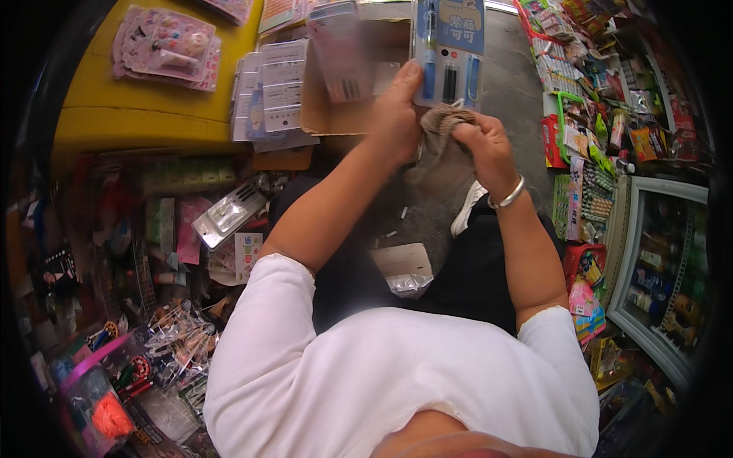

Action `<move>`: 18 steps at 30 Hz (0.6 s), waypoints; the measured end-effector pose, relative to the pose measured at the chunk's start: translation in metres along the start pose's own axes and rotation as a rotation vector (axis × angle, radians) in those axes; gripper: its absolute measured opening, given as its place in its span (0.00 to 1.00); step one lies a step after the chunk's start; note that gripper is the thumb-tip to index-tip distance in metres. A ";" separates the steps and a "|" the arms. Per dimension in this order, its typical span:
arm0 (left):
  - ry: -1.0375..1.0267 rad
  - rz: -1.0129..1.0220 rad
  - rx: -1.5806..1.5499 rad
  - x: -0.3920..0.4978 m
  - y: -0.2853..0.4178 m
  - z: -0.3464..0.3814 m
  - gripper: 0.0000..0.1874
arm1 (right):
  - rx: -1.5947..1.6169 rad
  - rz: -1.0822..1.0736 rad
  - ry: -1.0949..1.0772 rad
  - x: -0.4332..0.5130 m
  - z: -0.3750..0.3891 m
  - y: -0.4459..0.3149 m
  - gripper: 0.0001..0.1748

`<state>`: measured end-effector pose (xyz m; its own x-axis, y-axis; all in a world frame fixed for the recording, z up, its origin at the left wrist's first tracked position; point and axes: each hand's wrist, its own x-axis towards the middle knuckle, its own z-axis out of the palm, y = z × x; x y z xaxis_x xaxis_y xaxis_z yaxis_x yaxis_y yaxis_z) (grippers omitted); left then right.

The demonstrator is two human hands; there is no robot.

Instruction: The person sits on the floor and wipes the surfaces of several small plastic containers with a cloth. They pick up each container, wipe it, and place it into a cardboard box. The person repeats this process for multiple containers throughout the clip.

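A blister-packed pen set (pixel 449 57) on a blue card stands upright before me. It holds a blue fountain pen, black ink cartridges and other blue parts, and the card bears writing. Its lower left edge is gripped by my left hand (pixel 399 114), thumb pointing up along the side. My right hand (pixel 489 146) pinches a brown-grey cloth (pixel 446 129), which bunches against the bottom of the pack and hangs blurred below it. Left of the pack is an open cardboard box (pixel 332 123) with several packs (pixel 342 63) inside, partly blurred.
Several white-backed packs (pixel 283 80) lean left of the box. Pink toy packs (pixel 172 51) lie on a yellow surface (pixel 86 126). A clear pack (pixel 229 214) rests among goods at left. Snack shelves (pixel 601 114) and a glass-door fridge (pixel 658 269) line the right. Torn cardboard (pixel 404 260) lies below.
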<state>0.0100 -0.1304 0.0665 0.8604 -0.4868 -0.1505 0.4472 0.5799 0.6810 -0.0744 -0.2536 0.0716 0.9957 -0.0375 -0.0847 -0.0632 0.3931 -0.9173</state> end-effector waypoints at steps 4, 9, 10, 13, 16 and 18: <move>0.084 0.140 0.015 0.017 0.047 -0.039 0.15 | 0.285 0.012 0.028 0.003 -0.017 -0.008 0.11; 0.259 0.285 0.627 0.033 0.073 -0.110 0.13 | 0.399 0.004 0.066 0.008 -0.029 -0.010 0.11; 0.316 0.258 0.730 0.035 0.073 -0.123 0.13 | 0.389 0.014 0.067 0.009 -0.029 -0.010 0.11; 0.392 0.184 1.181 0.040 0.069 -0.156 0.16 | 0.387 0.023 0.035 0.009 -0.027 -0.011 0.12; 0.463 0.159 1.468 0.042 0.055 -0.174 0.22 | 0.385 0.037 0.025 0.009 -0.032 -0.009 0.13; 0.498 0.169 1.539 0.042 0.045 -0.178 0.24 | 0.439 0.061 -0.007 0.010 -0.040 -0.005 0.14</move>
<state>0.1093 -0.0083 -0.0371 0.9980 -0.0636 -0.0001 -0.0453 -0.7123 0.7004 -0.0668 -0.2922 0.0595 0.9916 0.0029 -0.1294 -0.0881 0.7472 -0.6588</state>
